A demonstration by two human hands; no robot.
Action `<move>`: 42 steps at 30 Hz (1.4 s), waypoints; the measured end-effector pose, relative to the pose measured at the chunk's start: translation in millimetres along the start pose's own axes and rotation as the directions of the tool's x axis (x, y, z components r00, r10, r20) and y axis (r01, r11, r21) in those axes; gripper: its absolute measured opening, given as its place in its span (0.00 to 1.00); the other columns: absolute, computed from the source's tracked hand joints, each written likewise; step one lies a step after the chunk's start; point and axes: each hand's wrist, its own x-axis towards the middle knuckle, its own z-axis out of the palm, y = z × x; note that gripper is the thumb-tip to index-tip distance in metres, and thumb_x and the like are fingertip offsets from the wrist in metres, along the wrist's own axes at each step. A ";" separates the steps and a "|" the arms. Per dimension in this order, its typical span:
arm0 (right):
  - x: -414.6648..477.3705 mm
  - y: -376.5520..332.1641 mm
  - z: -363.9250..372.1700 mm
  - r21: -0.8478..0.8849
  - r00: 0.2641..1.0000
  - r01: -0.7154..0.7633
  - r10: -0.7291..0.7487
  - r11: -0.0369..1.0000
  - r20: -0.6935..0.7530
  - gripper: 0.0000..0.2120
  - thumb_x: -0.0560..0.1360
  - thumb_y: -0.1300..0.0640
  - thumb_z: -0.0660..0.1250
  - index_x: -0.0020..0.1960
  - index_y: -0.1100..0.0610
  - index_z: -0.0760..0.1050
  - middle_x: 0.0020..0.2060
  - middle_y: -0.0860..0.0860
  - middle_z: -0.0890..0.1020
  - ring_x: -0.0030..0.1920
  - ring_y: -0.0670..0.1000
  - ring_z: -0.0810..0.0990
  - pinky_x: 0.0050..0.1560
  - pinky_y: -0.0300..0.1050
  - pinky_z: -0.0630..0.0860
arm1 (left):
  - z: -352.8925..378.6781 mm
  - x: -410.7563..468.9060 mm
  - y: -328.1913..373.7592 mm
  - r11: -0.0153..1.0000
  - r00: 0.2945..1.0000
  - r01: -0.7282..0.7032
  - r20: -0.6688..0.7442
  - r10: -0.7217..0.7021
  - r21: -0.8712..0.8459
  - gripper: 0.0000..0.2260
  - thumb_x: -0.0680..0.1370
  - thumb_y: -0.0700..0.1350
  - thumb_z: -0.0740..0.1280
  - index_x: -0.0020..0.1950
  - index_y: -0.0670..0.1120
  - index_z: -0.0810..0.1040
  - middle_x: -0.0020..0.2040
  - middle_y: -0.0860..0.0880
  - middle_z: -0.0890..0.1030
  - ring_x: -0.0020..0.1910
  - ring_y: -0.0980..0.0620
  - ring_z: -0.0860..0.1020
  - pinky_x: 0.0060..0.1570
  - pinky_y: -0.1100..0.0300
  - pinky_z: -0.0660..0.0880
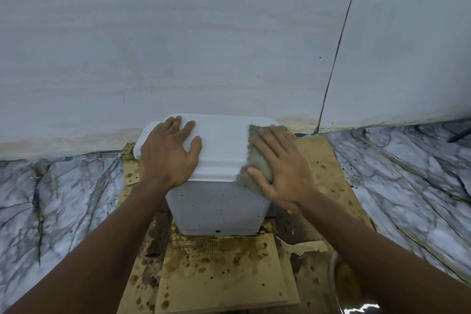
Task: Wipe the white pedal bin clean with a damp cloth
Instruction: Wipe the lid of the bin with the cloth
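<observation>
The white pedal bin (219,201) stands on stained cardboard against a pale wall, its lid closed. Small dark specks dot its front face. My left hand (168,153) lies flat on the left half of the lid with fingers spread. My right hand (280,168) presses a grey-green cloth (254,158) with straight fingers onto the lid's right edge. The cloth drapes over the front right corner of the lid.
Stained cardboard sheets (221,270) cover the floor under and in front of the bin. Marble-patterned floor (413,186) spreads to both sides. A clear round container rim (336,285) shows at the lower right. A dark vertical seam (336,53) runs down the wall.
</observation>
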 end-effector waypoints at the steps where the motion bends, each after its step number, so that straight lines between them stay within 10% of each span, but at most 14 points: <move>1: 4.4 -14.5 1.0 -0.072 1.000 -0.017 0.017 0.997 -0.001 0.32 0.82 0.37 0.49 0.78 0.55 0.65 0.77 0.56 0.67 0.79 0.58 0.60 0.77 0.66 0.58 | 0.0 0.0 0.8 1.000 1.000 -0.001 -0.002 0.001 0.000 0.23 0.83 0.59 0.56 0.77 0.53 0.69 0.79 0.48 0.66 0.79 0.48 0.60 0.75 0.47 0.58; 11: 20.8 -27.2 2.3 -0.088 0.991 0.113 -0.106 0.990 0.075 0.31 0.82 0.36 0.53 0.79 0.52 0.62 0.77 0.52 0.67 0.78 0.55 0.63 0.79 0.57 0.57 | -1.4 0.9 2.1 0.999 0.999 -0.034 -0.015 0.034 -0.006 0.26 0.81 0.62 0.52 0.76 0.53 0.71 0.78 0.47 0.67 0.78 0.47 0.61 0.75 0.47 0.59; 20: 1.4 36.6 -15.8 0.311 0.993 -0.069 0.035 0.948 0.112 0.34 0.77 0.35 0.59 0.79 0.46 0.61 0.80 0.43 0.59 0.81 0.45 0.50 0.79 0.54 0.55 | -0.9 0.5 2.2 1.000 1.000 -0.012 0.002 0.012 0.000 0.24 0.83 0.60 0.55 0.77 0.53 0.69 0.79 0.48 0.66 0.79 0.48 0.60 0.75 0.47 0.58; 26: 22.1 -10.6 -13.2 -0.003 0.983 0.004 -0.003 1.000 0.181 0.35 0.79 0.34 0.49 0.81 0.49 0.56 0.81 0.48 0.57 0.81 0.52 0.52 0.81 0.58 0.46 | -0.8 -0.5 0.8 1.000 1.000 -0.006 0.007 0.006 0.001 0.29 0.79 0.63 0.49 0.77 0.53 0.69 0.78 0.47 0.66 0.79 0.48 0.60 0.76 0.47 0.59; 32: 31.1 -17.7 -12.8 0.031 0.952 0.166 -0.169 0.986 0.257 0.35 0.80 0.35 0.53 0.82 0.47 0.51 0.82 0.47 0.53 0.82 0.49 0.48 0.81 0.52 0.42 | 0.7 -0.7 -2.8 1.000 1.000 -0.017 0.003 0.017 0.005 0.29 0.79 0.63 0.49 0.77 0.54 0.69 0.78 0.48 0.66 0.79 0.48 0.60 0.76 0.47 0.59; 37: 38.1 0.6 -32.2 0.093 0.941 -0.070 0.035 0.993 0.335 0.42 0.74 0.28 0.51 0.82 0.46 0.48 0.81 0.43 0.53 0.77 0.38 0.45 0.74 0.40 0.35 | -0.4 0.3 2.2 0.999 0.999 -0.035 -0.018 0.035 0.000 0.28 0.80 0.62 0.50 0.76 0.52 0.71 0.78 0.47 0.68 0.78 0.47 0.62 0.75 0.48 0.59; 42: 36.6 -17.0 -17.8 0.001 0.959 -0.056 0.054 0.998 0.280 0.40 0.77 0.28 0.46 0.82 0.48 0.48 0.82 0.45 0.51 0.82 0.47 0.45 0.80 0.48 0.38 | -1.1 -4.2 -1.5 0.999 0.997 -0.054 -0.054 0.053 -0.007 0.27 0.81 0.59 0.52 0.74 0.49 0.73 0.76 0.46 0.71 0.76 0.46 0.64 0.74 0.47 0.61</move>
